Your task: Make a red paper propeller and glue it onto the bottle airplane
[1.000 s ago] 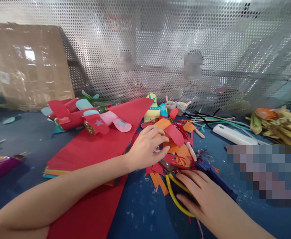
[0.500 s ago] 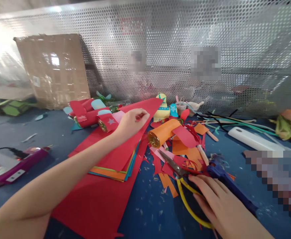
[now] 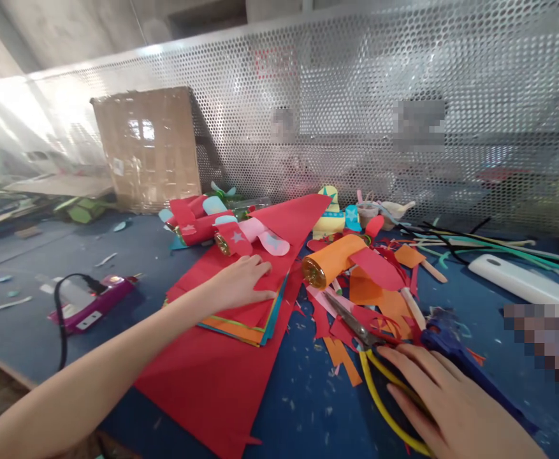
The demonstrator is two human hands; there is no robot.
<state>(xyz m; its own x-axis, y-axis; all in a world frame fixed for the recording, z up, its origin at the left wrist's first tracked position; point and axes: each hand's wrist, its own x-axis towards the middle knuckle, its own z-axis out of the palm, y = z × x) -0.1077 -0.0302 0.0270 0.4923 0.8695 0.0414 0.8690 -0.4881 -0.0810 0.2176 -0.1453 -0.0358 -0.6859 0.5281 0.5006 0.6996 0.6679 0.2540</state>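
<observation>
My left hand (image 3: 246, 282) rests with fingers apart on a stack of coloured paper (image 3: 260, 335) whose top sheets are red. Beneath the stack lies a larger red sheet (image 3: 212, 395). At the right, my right hand (image 3: 444, 389) lies over the yellow handles of the scissors (image 3: 372, 363), its fingers spread. The scissors' blades point up and left onto paper scraps. An orange paper roll (image 3: 334, 258) with a gold end sits just beyond the blades. Red rolls (image 3: 197, 226) with star shapes lie past my left hand.
A purple power strip (image 3: 95, 309) with a black cord is at the left. Cardboard (image 3: 150, 150) leans on the perforated metal panel (image 3: 346, 89). A blue tool (image 3: 470, 366), a white bar (image 3: 522, 280) and thin coloured strips (image 3: 480, 241) lie at the right.
My left hand has come down and back onto the paper stack, its fingers now spread. A pink piece with a star shows beyond it. The view has shifted left.
</observation>
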